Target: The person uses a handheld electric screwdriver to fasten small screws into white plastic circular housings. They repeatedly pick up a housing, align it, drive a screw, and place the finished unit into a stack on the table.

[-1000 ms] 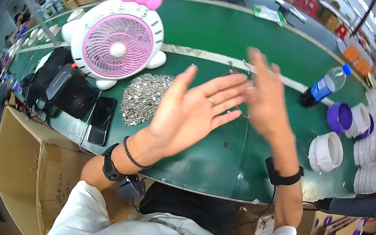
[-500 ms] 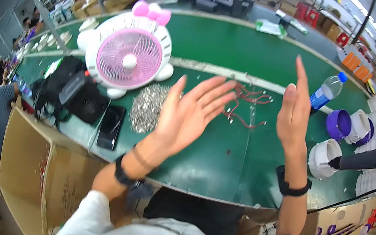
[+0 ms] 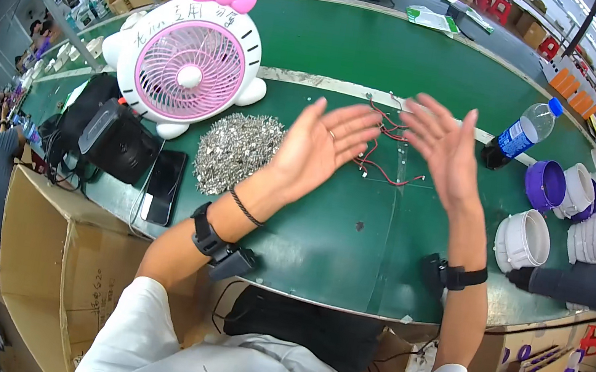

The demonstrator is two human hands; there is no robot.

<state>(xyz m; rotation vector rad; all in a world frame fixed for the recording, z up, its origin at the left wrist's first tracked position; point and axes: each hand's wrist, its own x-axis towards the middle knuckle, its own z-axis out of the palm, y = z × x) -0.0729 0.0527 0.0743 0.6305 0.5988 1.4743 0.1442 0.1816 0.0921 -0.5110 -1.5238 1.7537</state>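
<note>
Both of my hands hover palm-inward over the green table, holding nothing. My left hand (image 3: 322, 143) has its fingers stretched out, just right of a heap of small metal parts (image 3: 236, 152). Across from it, my right hand (image 3: 445, 153) has its fingers spread and slightly blurred. Between and behind the fingertips lie thin red wires (image 3: 385, 170) with small white connectors, partly hidden by the hands. A pink and white fan (image 3: 189, 77) with a bow stands beyond the metal heap. Bands with dark devices sit on both wrists.
At left lie a phone (image 3: 164, 187) and a black speaker-like box (image 3: 120, 142). On the right are a bottle of dark drink (image 3: 514, 141), a purple ring (image 3: 544, 186), white plastic rings (image 3: 522, 242) and a dark electric screwdriver (image 3: 572, 284). A cardboard box (image 3: 36, 239) stands below left.
My right hand has turned from edge-on to palm-inward, its fingers spreading and tilting left. My left hand has shifted slightly right and stays open. The view has shifted a little.
</note>
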